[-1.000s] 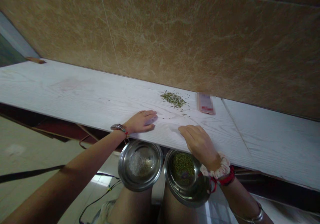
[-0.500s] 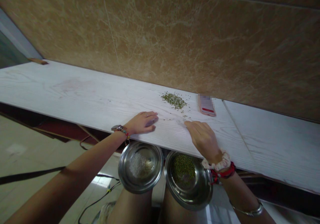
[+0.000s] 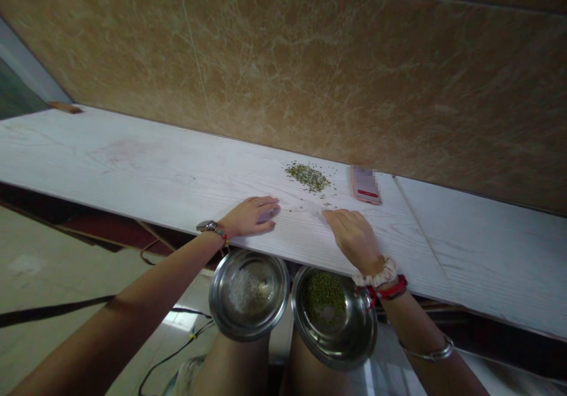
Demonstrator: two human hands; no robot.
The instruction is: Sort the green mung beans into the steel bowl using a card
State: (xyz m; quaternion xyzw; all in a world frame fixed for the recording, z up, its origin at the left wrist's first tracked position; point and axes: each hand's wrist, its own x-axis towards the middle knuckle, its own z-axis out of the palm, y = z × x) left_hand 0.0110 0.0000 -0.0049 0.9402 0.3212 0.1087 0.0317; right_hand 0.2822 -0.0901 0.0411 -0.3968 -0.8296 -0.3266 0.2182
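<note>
My left hand [image 3: 251,216] rests on the white wood-grain board [image 3: 208,172], fingers stretched out and thumb apart, holding nothing visible. To its right, my right hand [image 3: 353,236] touches the board with its fingers curled together; what lies under the fingertips is hidden. A faint pale patch shows just left of those fingertips. Beyond both hands lies a loose pile of green beans [image 3: 308,176] mixed with whitish bits. A few single beans are scattered between the pile and my hands.
A steel bowl [image 3: 217,307] with white grains sits on my lap at left. Beside it, another steel bowl [image 3: 341,357] holds green beans. A phone [image 3: 367,186] lies right of the pile. A brown marbled wall [image 3: 283,71] rises behind the board.
My right hand has shifted slightly to the left and away from me, its fingers still curled on the board. My left hand stays in place.
</note>
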